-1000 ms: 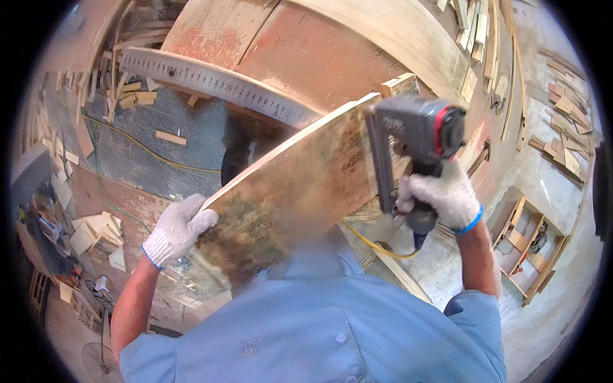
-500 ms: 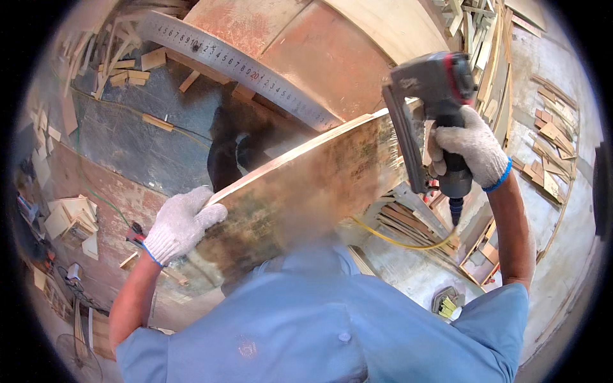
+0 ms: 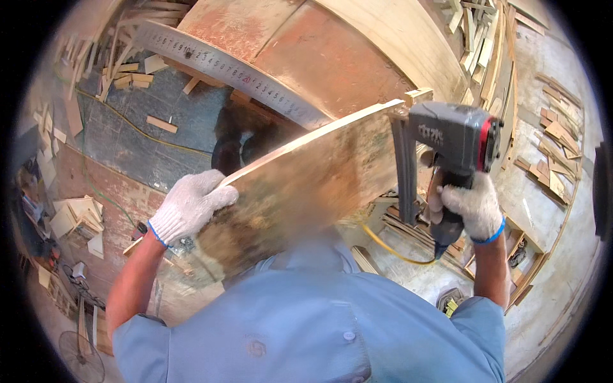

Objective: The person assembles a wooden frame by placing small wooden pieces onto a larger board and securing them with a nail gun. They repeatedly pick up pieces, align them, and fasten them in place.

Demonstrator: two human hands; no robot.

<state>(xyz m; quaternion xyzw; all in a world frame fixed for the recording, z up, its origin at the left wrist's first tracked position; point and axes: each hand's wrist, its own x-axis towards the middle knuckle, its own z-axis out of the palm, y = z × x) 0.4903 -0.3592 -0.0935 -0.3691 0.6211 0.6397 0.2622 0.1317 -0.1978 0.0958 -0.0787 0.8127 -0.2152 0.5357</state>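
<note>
A wide wooden panel (image 3: 357, 153) with a stained, mottled face is tilted in front of me, its pale top edge rising to the right. My left hand (image 3: 191, 204), in a white knit glove with a blue cuff, is closed on the panel's left end, thumb over the edge. In my right hand (image 3: 474, 207), gloved alike, is a dark grey pneumatic nail gun (image 3: 450, 131) with a red band. The gun's nose is up against the panel's upper right corner; whether it touches cannot be made out. From its handle trails a yellow air hose (image 3: 396, 255).
Beyond the panel lies a long steel ruler (image 3: 230, 70) beside a large reddish board (image 3: 338, 57). Offcuts (image 3: 133, 78) are scattered at far left, and a pile of wood pieces (image 3: 78, 218) sits at left. Wood strips (image 3: 555, 140) lie on the floor at right. A fan (image 3: 82, 356) stands lower left.
My right hand has brought the nail gun lower and turned it, its nose now at the panel's right corner. My left hand and the panel have shifted slightly right in view.
</note>
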